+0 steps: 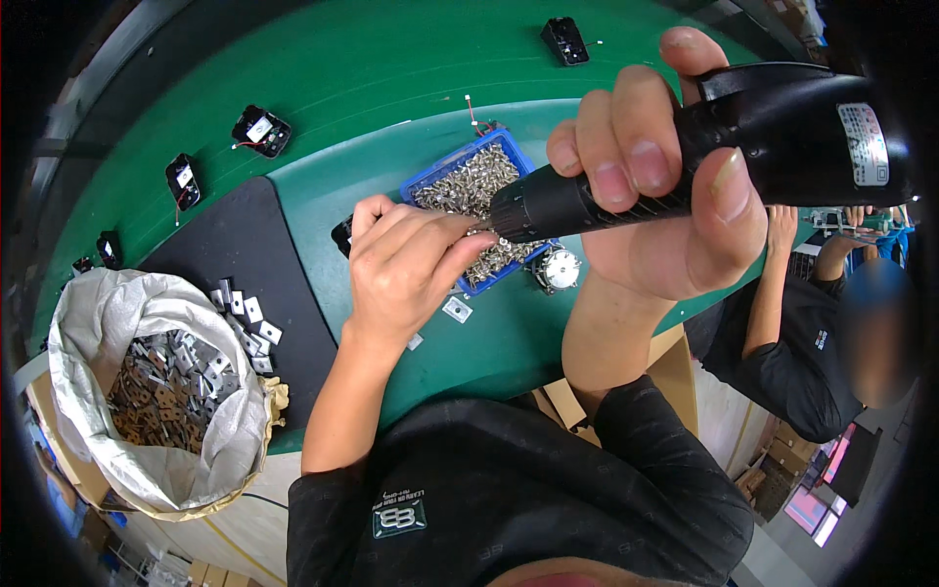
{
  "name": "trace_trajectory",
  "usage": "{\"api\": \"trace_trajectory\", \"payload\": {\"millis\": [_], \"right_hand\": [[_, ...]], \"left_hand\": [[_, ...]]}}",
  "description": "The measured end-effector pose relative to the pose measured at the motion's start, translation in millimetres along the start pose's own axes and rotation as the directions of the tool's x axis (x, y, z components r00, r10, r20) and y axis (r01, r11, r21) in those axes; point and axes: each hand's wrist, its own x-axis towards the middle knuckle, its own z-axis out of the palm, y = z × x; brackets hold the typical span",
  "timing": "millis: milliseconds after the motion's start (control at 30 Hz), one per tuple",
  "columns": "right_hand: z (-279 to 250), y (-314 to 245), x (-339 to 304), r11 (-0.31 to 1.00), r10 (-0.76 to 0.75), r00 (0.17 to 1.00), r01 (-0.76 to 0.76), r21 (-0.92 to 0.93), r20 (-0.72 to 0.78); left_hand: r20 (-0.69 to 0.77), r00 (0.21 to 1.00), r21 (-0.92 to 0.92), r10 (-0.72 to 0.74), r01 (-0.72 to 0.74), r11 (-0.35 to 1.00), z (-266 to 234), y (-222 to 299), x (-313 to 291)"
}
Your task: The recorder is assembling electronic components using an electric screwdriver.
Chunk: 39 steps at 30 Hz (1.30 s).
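Observation:
My right hand point(665, 166) is wrapped round a black electric screwdriver point(577, 201), raised and lying nearly level, its tip pointing left. At that tip, my left hand point(406, 259) is closed, thumb and fingertips pinched together. What it pinches is too small and covered to make out. Beneath both hands is a blue tray point(423, 178) heaped with small silvery screws point(474, 181). A round white-and-metal part point(558, 269) stands by the tray's right side. Part of a black housing point(342, 235) shows behind my left hand. A small metal plate point(457, 309) lies near the tray.
A white sack point(88, 391) of metal plates stands at left, beside a black mat point(264, 220) with several loose plates point(254, 310). Black housings point(261, 132) with wires lie along the green belt point(362, 68). Another person point(782, 323) works at right.

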Motion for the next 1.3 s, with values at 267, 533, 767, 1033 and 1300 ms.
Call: {"api": "trace_trajectory", "payload": {"millis": [267,533,767,1033,1300], "right_hand": [[-4,6,0,0.987,-0.042,0.998,0.036,0.154,0.036],[-3,8,2,0.995,-0.032,0.999,0.030,0.100,0.017],[-3,15,2,0.975,-0.061,0.993,0.038,0.218,0.099],[-1,13,4,0.985,-0.026,0.992,0.005,0.170,0.126],[-5,5,8,0.976,-0.019,0.939,-0.057,0.212,0.344]], "left_hand": [[-0.036,0.995,-0.034,-0.094,0.093,0.995,0,2,0],[-0.060,0.991,-0.090,-0.121,0.115,0.989,0,-1,-1],[-0.082,0.995,0.023,-0.050,0.052,0.998,-2,-1,-3],[-0.083,0.994,-0.043,-0.069,0.065,0.997,-4,-5,-4],[-0.097,0.995,-0.083,0.019,-0.027,0.996,-6,-7,-5]]}}
